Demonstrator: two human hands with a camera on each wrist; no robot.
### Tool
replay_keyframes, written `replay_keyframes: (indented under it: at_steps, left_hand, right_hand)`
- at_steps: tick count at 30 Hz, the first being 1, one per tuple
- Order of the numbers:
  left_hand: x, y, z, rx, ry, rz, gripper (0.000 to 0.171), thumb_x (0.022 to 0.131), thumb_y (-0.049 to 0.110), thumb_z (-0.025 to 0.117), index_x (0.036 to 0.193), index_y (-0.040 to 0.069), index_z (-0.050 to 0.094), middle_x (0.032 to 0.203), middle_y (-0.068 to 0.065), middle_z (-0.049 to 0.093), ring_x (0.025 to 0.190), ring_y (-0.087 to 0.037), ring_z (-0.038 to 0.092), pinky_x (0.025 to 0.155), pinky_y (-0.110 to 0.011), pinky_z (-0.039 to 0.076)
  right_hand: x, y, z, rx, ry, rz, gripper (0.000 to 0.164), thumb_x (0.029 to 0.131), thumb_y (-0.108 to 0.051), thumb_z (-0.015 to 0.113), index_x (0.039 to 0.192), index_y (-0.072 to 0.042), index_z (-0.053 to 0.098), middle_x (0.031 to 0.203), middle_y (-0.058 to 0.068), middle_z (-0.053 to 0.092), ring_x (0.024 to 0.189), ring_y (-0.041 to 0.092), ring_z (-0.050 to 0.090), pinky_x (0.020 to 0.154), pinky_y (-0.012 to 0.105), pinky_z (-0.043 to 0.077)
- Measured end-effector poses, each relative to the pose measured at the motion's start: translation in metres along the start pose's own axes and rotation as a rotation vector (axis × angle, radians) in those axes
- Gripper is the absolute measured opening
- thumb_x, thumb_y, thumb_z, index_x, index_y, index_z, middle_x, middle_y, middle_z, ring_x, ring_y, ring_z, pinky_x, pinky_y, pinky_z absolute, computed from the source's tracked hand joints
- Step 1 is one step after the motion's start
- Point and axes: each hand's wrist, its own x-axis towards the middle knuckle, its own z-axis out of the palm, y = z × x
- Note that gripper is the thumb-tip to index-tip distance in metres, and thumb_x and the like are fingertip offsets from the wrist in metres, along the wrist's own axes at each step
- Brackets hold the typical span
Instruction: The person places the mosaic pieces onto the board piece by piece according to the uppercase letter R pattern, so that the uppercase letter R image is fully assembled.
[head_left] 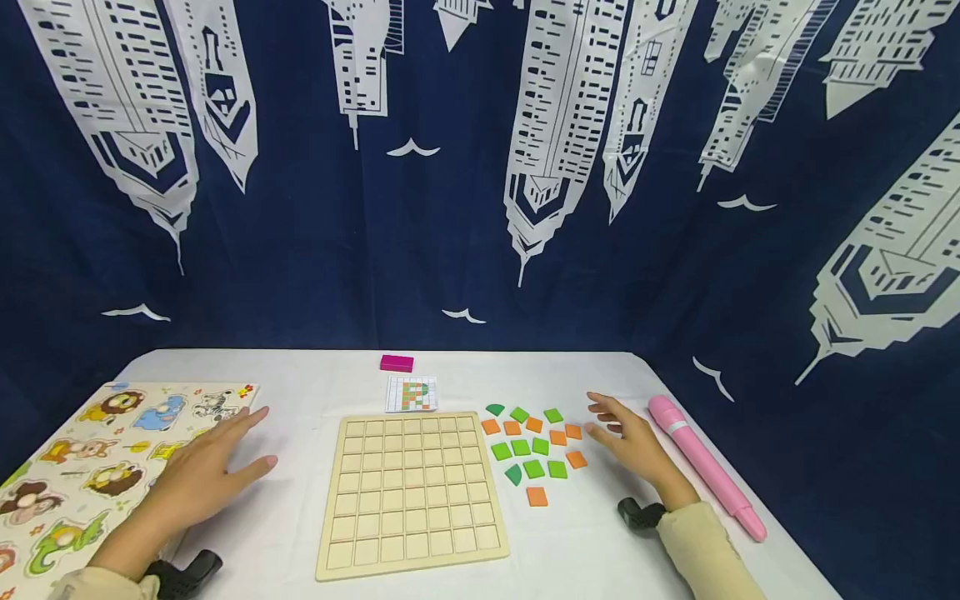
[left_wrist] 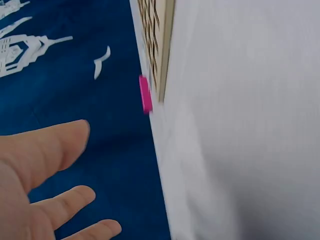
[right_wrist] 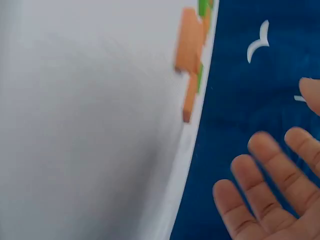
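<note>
My left hand (head_left: 206,473) hovers over the right edge of the animal puzzle board (head_left: 75,467), fingers extended and holding nothing. On the other side my right hand (head_left: 632,440) is held beside the loose pieces, its fingers spread and relaxed with nothing in them. Between the hands lies a square wooden grid board (head_left: 415,492) with bare cells. Right of it are scattered several green square tiles (head_left: 521,447), several orange square tiles (head_left: 537,497) and dark green quarter-round pieces (head_left: 513,474). A small pattern card (head_left: 412,394) with a green and orange figure lies behind the grid board.
A magenta block (head_left: 397,363) sits near the table's back edge. Along the right edge lies a long pink cylinder (head_left: 705,467) with a pale band. White cloth covers the table (head_left: 270,533), and a dark blue curtain (head_left: 315,250) with printed buildings hangs behind it.
</note>
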Motion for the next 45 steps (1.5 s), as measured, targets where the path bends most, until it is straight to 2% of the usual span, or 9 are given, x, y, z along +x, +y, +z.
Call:
replay_keyframes:
  at_steps: [8, 11, 15, 22, 26, 28, 35, 40, 45]
  left_hand:
    - [0.006, 0.023, 0.019, -0.349, -0.065, -0.03, 0.067, 0.106, 0.033, 0.07, 0.16, 0.002, 0.048, 0.162, -0.033, 0.045, 0.148, -0.062, 0.038, 0.112, -0.078, 0.035]
    - [0.012, 0.031, 0.026, -0.455, -0.072, -0.046, 0.063, 0.107, 0.027, 0.068, 0.16, -0.001, 0.048, 0.161, -0.032, 0.046, 0.148, -0.06, 0.04, 0.115, -0.073, 0.036]
    - [0.019, 0.043, 0.033, -0.639, -0.103, -0.126, 0.06, 0.109, 0.02, 0.062, 0.161, -0.004, 0.044, 0.163, -0.031, 0.044, 0.15, -0.053, 0.041, 0.121, -0.066, 0.036]
    - [0.03, 0.054, 0.05, -0.837, -0.111, -0.258, 0.058, 0.112, 0.016, 0.055, 0.164, -0.001, 0.038, 0.168, -0.024, 0.041, 0.157, -0.04, 0.037, 0.124, -0.049, 0.035]
    - [0.033, 0.056, 0.063, -0.817, -0.014, -0.22, 0.05, 0.111, 0.011, 0.056, 0.159, -0.002, 0.047, 0.162, -0.023, 0.051, 0.149, -0.037, 0.047, 0.11, -0.016, 0.041]
    - [0.031, 0.056, 0.066, -0.76, 0.042, -0.186, 0.046, 0.11, 0.008, 0.057, 0.155, -0.001, 0.053, 0.157, -0.021, 0.057, 0.145, -0.036, 0.052, 0.103, -0.012, 0.042]
    - [0.025, 0.05, 0.071, -0.554, 0.134, -0.056, 0.038, 0.106, 0.005, 0.064, 0.143, 0.001, 0.065, 0.15, -0.022, 0.063, 0.144, -0.046, 0.051, 0.118, -0.064, 0.038]
    - [0.024, 0.047, 0.077, -0.461, 0.149, -0.023, 0.04, 0.101, 0.005, 0.068, 0.141, 0.0, 0.067, 0.147, -0.025, 0.064, 0.141, -0.051, 0.05, 0.117, -0.07, 0.033]
    - [0.022, 0.046, 0.081, -0.385, 0.13, -0.026, 0.043, 0.098, 0.006, 0.07, 0.141, 0.0, 0.068, 0.146, -0.026, 0.064, 0.141, -0.052, 0.048, 0.115, -0.072, 0.027]
  right_hand:
    - [-0.013, -0.01, 0.002, 0.272, -0.145, -0.012, 0.04, 0.107, -0.008, 0.065, 0.14, 0.015, 0.06, 0.114, 0.022, 0.077, 0.101, 0.018, 0.074, 0.087, 0.028, 0.059]
    - [-0.016, -0.014, 0.005, 0.432, -0.218, -0.002, 0.041, 0.109, -0.004, 0.061, 0.139, 0.022, 0.053, 0.109, 0.024, 0.076, 0.096, 0.013, 0.074, 0.083, 0.026, 0.061]
    - [-0.019, -0.02, 0.013, 0.617, -0.258, 0.085, 0.044, 0.11, -0.006, 0.058, 0.14, 0.025, 0.047, 0.104, 0.008, 0.075, 0.09, 0.01, 0.071, 0.078, 0.025, 0.062]
    - [-0.026, -0.024, 0.028, 0.868, -0.31, 0.178, 0.032, 0.11, -0.007, 0.054, 0.137, 0.008, 0.062, 0.101, -0.001, 0.074, 0.082, 0.007, 0.064, 0.073, 0.021, 0.059]
    - [-0.029, -0.02, 0.033, 0.866, -0.31, 0.171, 0.027, 0.11, -0.007, 0.055, 0.132, 0.002, 0.067, 0.098, -0.003, 0.073, 0.079, 0.006, 0.063, 0.065, 0.02, 0.055]
    - [-0.029, -0.018, 0.035, 0.826, -0.299, 0.175, 0.028, 0.109, -0.007, 0.057, 0.132, 0.007, 0.065, 0.095, -0.004, 0.072, 0.076, 0.006, 0.061, 0.061, 0.019, 0.052]
    - [-0.029, -0.014, 0.042, 0.637, -0.371, 0.113, 0.038, 0.1, 0.001, 0.067, 0.13, 0.023, 0.058, 0.088, -0.007, 0.069, 0.069, 0.003, 0.054, 0.057, 0.016, 0.044]
    - [-0.029, -0.015, 0.044, 0.549, -0.41, -0.011, 0.031, 0.093, 0.006, 0.072, 0.12, 0.021, 0.065, 0.087, -0.004, 0.066, 0.069, 0.0, 0.05, 0.06, 0.014, 0.04]
    - [-0.03, -0.018, 0.045, 0.487, -0.41, -0.043, 0.029, 0.089, 0.006, 0.08, 0.114, 0.016, 0.07, 0.082, -0.007, 0.064, 0.067, -0.001, 0.049, 0.06, 0.014, 0.04]
